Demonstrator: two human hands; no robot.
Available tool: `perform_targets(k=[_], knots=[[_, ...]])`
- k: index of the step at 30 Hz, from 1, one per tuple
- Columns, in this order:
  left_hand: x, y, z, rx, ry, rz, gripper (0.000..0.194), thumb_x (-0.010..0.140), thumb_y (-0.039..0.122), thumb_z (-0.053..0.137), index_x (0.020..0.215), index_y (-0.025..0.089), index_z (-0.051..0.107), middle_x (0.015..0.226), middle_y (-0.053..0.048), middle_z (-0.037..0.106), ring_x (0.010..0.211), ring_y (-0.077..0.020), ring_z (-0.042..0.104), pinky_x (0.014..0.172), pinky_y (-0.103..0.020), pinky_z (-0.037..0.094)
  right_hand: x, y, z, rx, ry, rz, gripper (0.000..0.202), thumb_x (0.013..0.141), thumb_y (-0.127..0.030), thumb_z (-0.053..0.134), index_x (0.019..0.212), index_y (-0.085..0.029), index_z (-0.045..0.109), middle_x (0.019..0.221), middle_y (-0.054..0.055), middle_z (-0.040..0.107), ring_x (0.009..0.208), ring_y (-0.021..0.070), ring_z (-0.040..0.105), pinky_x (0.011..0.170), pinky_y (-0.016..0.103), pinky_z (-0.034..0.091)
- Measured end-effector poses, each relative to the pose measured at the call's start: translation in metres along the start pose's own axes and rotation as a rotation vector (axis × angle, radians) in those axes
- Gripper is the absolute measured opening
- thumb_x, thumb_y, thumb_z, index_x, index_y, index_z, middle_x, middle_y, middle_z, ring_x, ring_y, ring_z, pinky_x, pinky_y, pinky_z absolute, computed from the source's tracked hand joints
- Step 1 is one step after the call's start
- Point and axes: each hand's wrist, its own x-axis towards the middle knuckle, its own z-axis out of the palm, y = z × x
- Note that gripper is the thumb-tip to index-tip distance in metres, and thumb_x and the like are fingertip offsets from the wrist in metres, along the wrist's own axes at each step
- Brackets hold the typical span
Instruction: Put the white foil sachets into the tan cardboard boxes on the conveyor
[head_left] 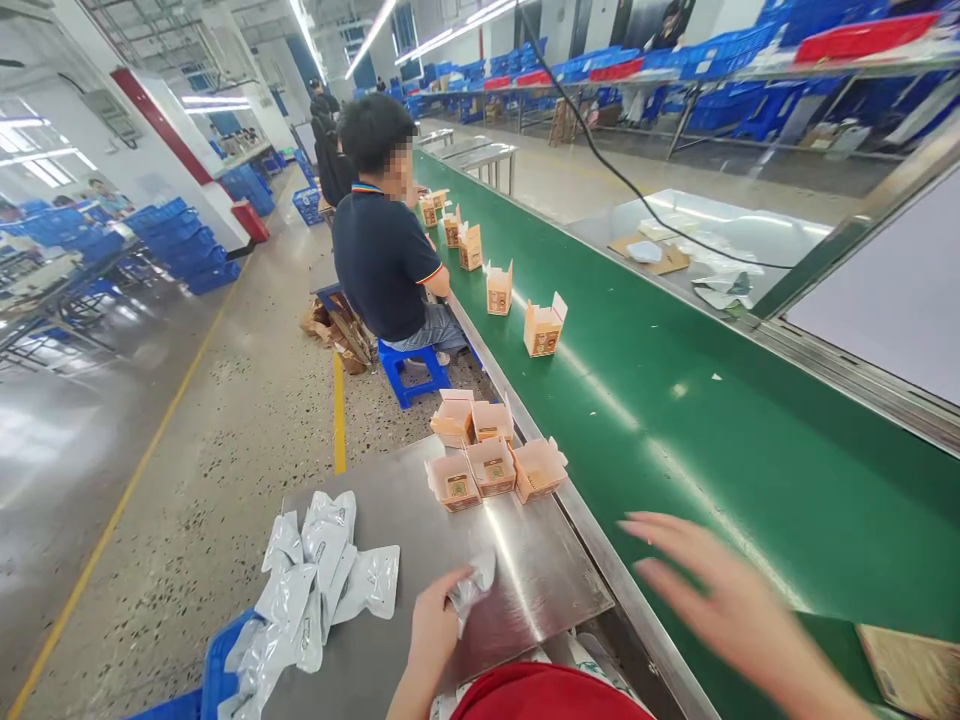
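My left hand (pixel 435 622) is closed on a small silvery-white pouch (pixel 474 590) above the steel table (pixel 420 540). Out over the green conveyor belt (pixel 645 455), my right hand (pixel 712 590) is slightly blurred, its fingers stretched out and holding nothing. Several open cardboard boxes (pixel 495 466) with raised flaps cluster at the table's far end, beyond my left hand. To the left lies a heap of the same kind of pouches (pixel 315 570), some overhanging a blue crate (pixel 225 650).
More open boxes (pixel 544 328) stand in a line along the belt. A person (pixel 386 250) sits on a blue stool (pixel 412 372) at its left side. A flat brown piece (pixel 911 670) lies at the lower right. A black cable (pixel 600 150) hangs across the upper right.
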Motion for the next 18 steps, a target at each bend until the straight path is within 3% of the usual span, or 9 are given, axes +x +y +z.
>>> perform_targets(k=[2, 4, 5, 8, 11, 13, 15, 16, 18], knots=[[-0.010, 0.012, 0.012, -0.319, -0.111, -0.061, 0.046, 0.058, 0.003, 0.042, 0.087, 0.020, 0.073, 0.093, -0.003, 0.072, 0.092, -0.0191, 0.063, 0.087, -0.028, 0.045, 0.007, -0.036, 0.036, 0.161, -0.329, -0.158, 0.046, 0.085, -0.039, 0.053, 0.129, -0.028, 0.052, 0.141, 0.007, 0.039, 0.125, 0.0248, 0.040, 0.103, 0.041, 0.039], [-0.015, 0.031, 0.028, -0.617, -0.171, -0.175, 0.038, 0.049, 0.003, 0.045, 0.073, 0.017, 0.071, 0.076, -0.002, 0.071, 0.072, -0.0163, 0.061, 0.069, -0.025, 0.047, 0.014, -0.058, 0.062, 0.250, -0.482, -0.252, 0.051, 0.078, -0.023, 0.057, 0.129, -0.028, 0.052, 0.136, 0.005, 0.044, 0.126, 0.0225, 0.038, 0.106, 0.039, 0.035], [-0.016, 0.042, 0.034, -0.752, -0.187, -0.239, 0.033, 0.045, 0.003, 0.045, 0.065, 0.016, 0.068, 0.069, -0.001, 0.068, 0.062, -0.0138, 0.058, 0.061, -0.023, 0.045, 0.016, -0.061, 0.069, 0.259, -0.490, -0.268, 0.052, 0.074, -0.017, 0.055, 0.126, -0.027, 0.054, 0.131, 0.005, 0.049, 0.124, 0.0216, 0.039, 0.106, 0.038, 0.034], [-0.012, 0.070, 0.043, -1.077, -0.235, -0.389, 0.021, 0.044, 0.003, 0.052, 0.059, 0.016, 0.059, 0.064, -0.001, 0.065, 0.051, -0.0084, 0.050, 0.052, -0.019, 0.040, 0.015, -0.045, 0.065, 0.214, -0.414, -0.148, 0.047, 0.070, -0.011, 0.046, 0.112, -0.023, 0.062, 0.111, 0.004, 0.061, 0.106, 0.0197, 0.053, 0.094, 0.033, 0.043], [0.000, 0.077, 0.042, -1.207, -0.295, -0.346, 0.025, 0.061, 0.022, 0.064, 0.085, 0.016, 0.063, 0.081, -0.006, 0.067, 0.069, -0.0126, 0.060, 0.066, -0.022, 0.047, 0.020, -0.021, 0.041, 0.150, -0.269, 0.043, 0.032, 0.072, -0.017, 0.045, 0.096, -0.022, 0.066, 0.087, 0.001, 0.066, 0.079, 0.0173, 0.060, 0.072, 0.028, 0.049], [0.014, 0.070, 0.051, -1.069, -0.188, -0.244, 0.028, 0.067, 0.031, 0.065, 0.090, 0.016, 0.061, 0.090, -0.008, 0.065, 0.085, -0.0166, 0.061, 0.078, -0.026, 0.048, 0.035, -0.020, 0.024, 0.099, 0.013, 0.062, 0.024, 0.075, -0.025, 0.049, 0.094, -0.021, 0.065, 0.089, 0.002, 0.066, 0.080, 0.0176, 0.061, 0.070, 0.027, 0.048], [0.034, 0.060, 0.070, -0.827, -0.022, -0.163, 0.028, 0.063, 0.024, 0.069, 0.089, 0.017, 0.059, 0.099, -0.009, 0.063, 0.096, -0.0192, 0.059, 0.086, -0.028, 0.046, 0.059, -0.029, 0.012, 0.004, 0.306, 0.027, 0.023, 0.079, -0.029, 0.049, 0.095, -0.020, 0.064, 0.100, 0.005, 0.062, 0.082, 0.0171, 0.060, 0.067, 0.025, 0.048], [0.044, 0.055, 0.083, -0.714, 0.047, -0.136, 0.033, 0.061, 0.019, 0.069, 0.091, 0.016, 0.058, 0.104, -0.010, 0.062, 0.100, -0.0200, 0.058, 0.089, -0.028, 0.045, 0.072, -0.036, 0.009, -0.071, 0.364, 0.006, 0.023, 0.080, -0.026, 0.048, 0.095, -0.020, 0.064, 0.102, 0.006, 0.061, 0.081, 0.0165, 0.060, 0.064, 0.024, 0.047], [0.064, 0.052, 0.107, -0.562, 0.120, -0.081, 0.049, 0.060, 0.014, 0.068, 0.107, 0.015, 0.054, 0.118, -0.013, 0.057, 0.108, -0.0216, 0.055, 0.094, -0.030, 0.043, 0.098, -0.048, 0.012, -0.245, 0.276, -0.038, 0.024, 0.077, -0.015, 0.047, 0.093, -0.020, 0.064, 0.098, 0.006, 0.060, 0.078, 0.0165, 0.059, 0.063, 0.024, 0.045]])
